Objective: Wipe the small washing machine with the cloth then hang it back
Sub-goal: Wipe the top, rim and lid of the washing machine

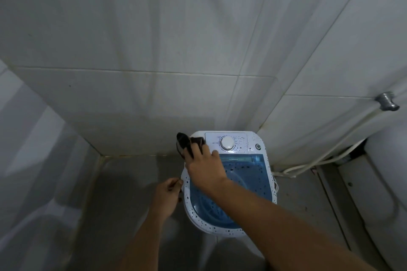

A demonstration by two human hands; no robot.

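Right hand (203,168) gripping a dark cloth (187,144) at the back left corner of the small washing machine (229,182), beside its dial (227,143). Left hand (168,193) loosely curled against the machine's left edge, apparently holding nothing.

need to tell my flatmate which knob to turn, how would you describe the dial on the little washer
Find the small white washing machine in the tiled corner. On its back control panel, behind the blue see-through lid, sits the round white dial. It is far bigger than the small dark button to its right.
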